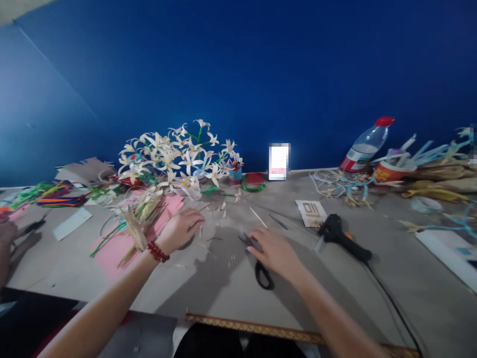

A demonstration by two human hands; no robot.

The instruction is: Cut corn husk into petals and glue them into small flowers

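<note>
My left hand (181, 228), with a red bead bracelet at the wrist, is low over the table beside pale scraps (203, 236). Its fingers are stretched forward, slightly bent, and I see nothing held in them. A pink sheet (173, 205) and a bundle of dried husks and stalks (134, 228) lie just left of it. Between the thumb and fingers of my right hand (276, 251) are black-handled scissors (264, 276), blades pointing left and handle loops toward me; the hand partly hides them. A thin pale stick (258, 217) lies just beyond.
White husk flowers (169, 154) stand at the back left. A black glue gun (345, 237) rests at right, its cord running forward, near a small printed packet (312, 213). A tilted bottle (367, 146) and red cup (393, 171) stand behind. Another person's hand (6, 241) is at far left.
</note>
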